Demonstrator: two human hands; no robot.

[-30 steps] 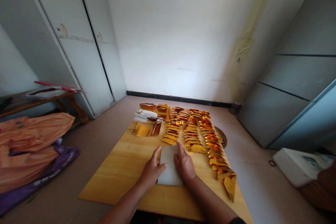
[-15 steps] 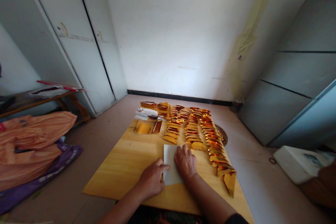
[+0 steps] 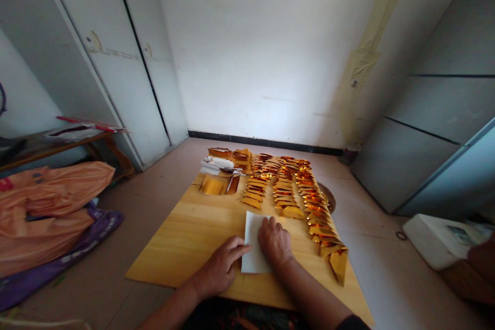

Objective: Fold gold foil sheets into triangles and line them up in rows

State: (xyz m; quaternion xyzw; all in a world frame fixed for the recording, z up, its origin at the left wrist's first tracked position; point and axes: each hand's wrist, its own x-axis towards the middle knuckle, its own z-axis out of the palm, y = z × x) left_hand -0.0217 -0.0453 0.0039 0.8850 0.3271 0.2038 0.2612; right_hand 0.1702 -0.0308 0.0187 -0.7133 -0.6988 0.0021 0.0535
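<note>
Dark sleeve on right forearm, nearest the camera, well behind the fingers. Left hand: forefinger stretched out to the left edge of the white sheet, thumb close by it, other fingers curled under; can't tell if the edge is pinched. Right hand: fingers bent and close together, tips resting on the sheet's right part (thumb hidden, can't tell what it does). Sheet lies flat on the wooden board, between and under the fingertips.

Right of the right fingers, a long row of folded gold pieces runs away along the board's edge. Just beyond the fingertips, two more rows, the left row and the middle row, pieces overlapping. Beyond the left fingers, off to the left, a gold sheet lies slightly curled; past it, a white bundle and a gold stack. Farthest ahead of all fingers: white wall with black skirting.
</note>
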